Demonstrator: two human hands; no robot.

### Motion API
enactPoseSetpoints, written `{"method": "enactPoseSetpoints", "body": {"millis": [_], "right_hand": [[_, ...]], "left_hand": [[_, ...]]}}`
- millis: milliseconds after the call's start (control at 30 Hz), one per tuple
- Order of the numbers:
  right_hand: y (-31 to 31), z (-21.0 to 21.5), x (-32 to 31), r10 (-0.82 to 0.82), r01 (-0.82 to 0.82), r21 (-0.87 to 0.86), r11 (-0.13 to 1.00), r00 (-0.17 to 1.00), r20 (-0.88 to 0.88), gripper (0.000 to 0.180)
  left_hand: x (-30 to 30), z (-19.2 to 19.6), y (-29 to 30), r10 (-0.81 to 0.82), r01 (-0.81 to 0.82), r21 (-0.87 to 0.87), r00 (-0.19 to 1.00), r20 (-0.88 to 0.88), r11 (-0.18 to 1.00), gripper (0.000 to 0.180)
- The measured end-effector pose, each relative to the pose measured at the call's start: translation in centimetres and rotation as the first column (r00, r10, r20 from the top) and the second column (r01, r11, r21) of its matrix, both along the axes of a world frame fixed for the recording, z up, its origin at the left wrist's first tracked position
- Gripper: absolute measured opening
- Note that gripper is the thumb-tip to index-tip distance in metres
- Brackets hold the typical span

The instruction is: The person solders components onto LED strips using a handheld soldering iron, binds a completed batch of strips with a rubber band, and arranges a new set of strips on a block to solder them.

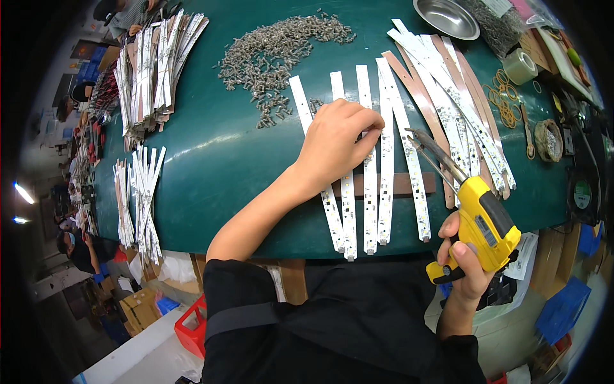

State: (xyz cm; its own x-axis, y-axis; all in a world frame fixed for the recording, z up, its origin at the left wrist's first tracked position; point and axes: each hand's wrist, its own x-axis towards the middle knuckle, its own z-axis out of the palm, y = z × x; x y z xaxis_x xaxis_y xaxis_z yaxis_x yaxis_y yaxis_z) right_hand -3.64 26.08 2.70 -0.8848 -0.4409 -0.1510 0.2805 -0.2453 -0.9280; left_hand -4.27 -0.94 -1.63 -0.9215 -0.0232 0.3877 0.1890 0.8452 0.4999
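My right hand is wrapped round the grip of a yellow-and-black soldering gun, whose metal tip points up and left toward the strips. Several white LED circuit strips lie fanned out side by side, resting across a brown bar. Over the middle strips is my left hand, thumb and forefinger drawn together in a pinch. What sits between those fingertips, if anything, is too small to make out. Small connector pieces show at the near ends of the strips.
A heap of small grey metal pieces spreads across the green table. More strips are stacked at right, with bundles at left. Rubber bands, a tape roll and a metal bowl stand far right.
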Motion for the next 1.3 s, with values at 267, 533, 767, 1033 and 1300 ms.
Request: {"method": "enactPoseSetpoints", "body": {"millis": [267,533,767,1033,1300], "right_hand": [[0.0,-0.2,-0.2,0.035,-0.035,-0.008,0.999,0.999,-0.009,0.06],[0.0,-0.2,-0.2,0.029,-0.029,-0.014,0.999,0.999,-0.014,0.058],[0.0,-0.2,-0.2,0.017,-0.016,-0.032,0.999,1.0,0.002,0.056],[-0.2,-0.3,-0.2,-0.001,0.001,-0.031,1.0,1.0,-0.012,0.057],[-0.2,-0.4,-0.2,0.018,-0.018,-0.029,0.999,1.0,0.008,0.058]], "left_hand": [[0.0,0.4,0.5,0.075,-0.092,0.224,0.994,0.086,0.97,0.009],[0.2,1.0,-0.4,-0.075,-0.156,0.709,0.956,0.284,0.687,0.019],[0.3,1.1,-0.5,-0.179,-0.216,0.903,0.938,0.297,0.37,0.018],[0.4,0.9,0.1,-0.167,-0.186,0.874,0.943,0.287,0.449,0.017],[0.1,-0.2,0.2,0.019,-0.033,0.314,0.999,0.045,0.949,0.01]]}}
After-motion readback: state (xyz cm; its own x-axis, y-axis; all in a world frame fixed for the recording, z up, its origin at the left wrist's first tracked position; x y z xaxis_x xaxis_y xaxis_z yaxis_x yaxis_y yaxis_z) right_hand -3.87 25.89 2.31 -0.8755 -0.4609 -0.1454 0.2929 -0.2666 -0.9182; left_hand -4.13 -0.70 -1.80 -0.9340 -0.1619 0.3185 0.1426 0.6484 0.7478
